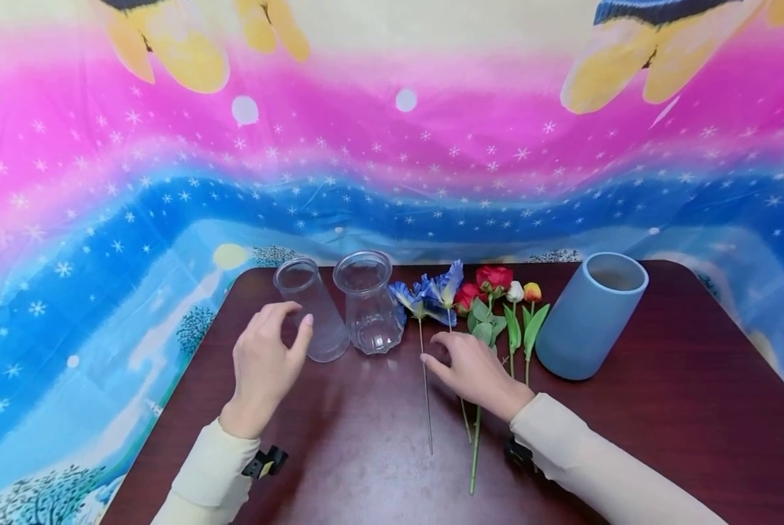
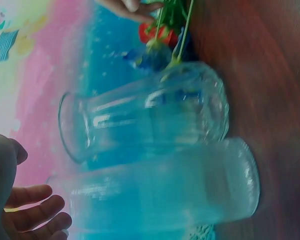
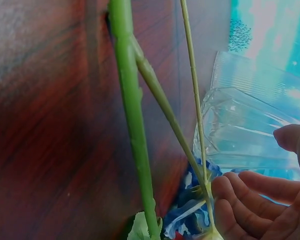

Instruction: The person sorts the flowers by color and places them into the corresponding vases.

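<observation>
My left hand (image 1: 265, 364) is beside a tall, straight clear vase (image 1: 324, 335), its thumb and fingers spread apart with nothing between them. To that vase's right stands a clear glass vase (image 1: 373, 321) with a flared rim. Over the stems of two blue artificial flowers (image 1: 445, 288) hovers my right hand (image 1: 475, 370). In the right wrist view its thumb stays apart from its loosely bent fingers (image 3: 250, 202), which are close to a thin stem (image 3: 196, 85); whether they touch it I cannot tell. Red roses (image 1: 494, 278) lie just beyond, their leaves partly behind this hand.
A white tulip (image 1: 515, 292) and an orange-yellow tulip (image 1: 532, 293) lie right of the roses. Farther right stands a wide blue vase (image 1: 578, 328). Everything is on a dark brown table (image 1: 339, 452), with a colourful printed cloth (image 1: 365, 168) hanging behind it.
</observation>
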{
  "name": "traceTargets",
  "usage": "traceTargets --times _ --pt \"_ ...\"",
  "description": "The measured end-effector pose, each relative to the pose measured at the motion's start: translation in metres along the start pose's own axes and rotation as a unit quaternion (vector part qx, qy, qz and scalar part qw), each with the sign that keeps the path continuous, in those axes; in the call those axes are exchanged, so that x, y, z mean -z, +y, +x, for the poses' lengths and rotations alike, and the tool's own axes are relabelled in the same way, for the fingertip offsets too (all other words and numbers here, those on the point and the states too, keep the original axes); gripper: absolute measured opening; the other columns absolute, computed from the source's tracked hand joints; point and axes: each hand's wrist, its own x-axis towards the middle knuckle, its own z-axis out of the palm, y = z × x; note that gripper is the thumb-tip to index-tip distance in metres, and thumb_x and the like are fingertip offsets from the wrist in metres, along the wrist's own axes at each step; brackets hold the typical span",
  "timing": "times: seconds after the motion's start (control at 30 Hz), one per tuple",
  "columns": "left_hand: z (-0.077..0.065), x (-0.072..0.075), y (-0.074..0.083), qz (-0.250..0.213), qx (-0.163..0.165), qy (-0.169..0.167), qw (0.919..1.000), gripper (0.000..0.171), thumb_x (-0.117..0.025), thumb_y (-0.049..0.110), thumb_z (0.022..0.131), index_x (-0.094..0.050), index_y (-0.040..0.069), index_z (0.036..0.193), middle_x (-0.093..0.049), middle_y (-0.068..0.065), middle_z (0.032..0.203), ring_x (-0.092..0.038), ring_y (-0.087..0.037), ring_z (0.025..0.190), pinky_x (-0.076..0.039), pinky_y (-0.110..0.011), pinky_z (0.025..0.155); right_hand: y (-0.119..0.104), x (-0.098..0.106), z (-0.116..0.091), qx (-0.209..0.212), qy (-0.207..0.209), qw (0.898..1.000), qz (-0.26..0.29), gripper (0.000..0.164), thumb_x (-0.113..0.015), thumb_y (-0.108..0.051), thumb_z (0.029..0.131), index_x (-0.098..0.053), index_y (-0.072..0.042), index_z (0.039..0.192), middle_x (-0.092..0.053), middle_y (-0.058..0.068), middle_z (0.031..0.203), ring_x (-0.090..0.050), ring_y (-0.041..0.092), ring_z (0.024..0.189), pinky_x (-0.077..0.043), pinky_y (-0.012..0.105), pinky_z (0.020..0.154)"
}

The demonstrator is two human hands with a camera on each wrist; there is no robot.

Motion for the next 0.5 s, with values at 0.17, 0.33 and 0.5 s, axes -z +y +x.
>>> traceTargets --times 0.17,0.33,0.5 --pt "0.014 0.007 -0.01 -0.005 0.038 0.004 0.9993 0.024 -0.068 0.028 0.095 -0.071 0.007 0.106 -0.073 -0.014 0.102 -0.067 -0.032 0.085 -0.053 -0.049 0.067 0.002 -0.001 0.005 -0.001 -0.01 1.0 0.008 0.035 -0.07 -0.035 0.095 -0.072 -0.003 0.11 -0.073 0.007 0.091 -0.063 0.012 0.073 -0.053 0.034 0.068" --pt "0.027 0.009 -0.019 -0.011 0.063 0.013 0.9978 0.023 -0.065 0.029 0.097 -0.071 0.008 0.104 -0.071 -0.012 0.094 -0.063 -0.028 0.074 -0.048 -0.044 0.062 0.003 -0.004 0.01 -0.004 -0.021 1.0 0.006 0.032 -0.069 -0.035 0.095 -0.072 -0.004 0.103 -0.068 0.003 0.081 -0.055 0.01 0.064 -0.047 0.03 0.061" --pt "0.036 0.009 -0.028 -0.006 0.078 0.013 0.9968 0.024 -0.062 0.031 0.098 -0.071 0.009 0.101 -0.07 -0.011 0.088 -0.062 -0.027 0.071 -0.043 -0.04 0.058 0.003 -0.005 0.012 -0.01 -0.031 0.999 0.005 0.029 -0.069 -0.035 0.095 -0.071 -0.006 0.099 -0.06 -0.002 0.07 -0.05 0.01 0.057 -0.042 0.028 0.056"
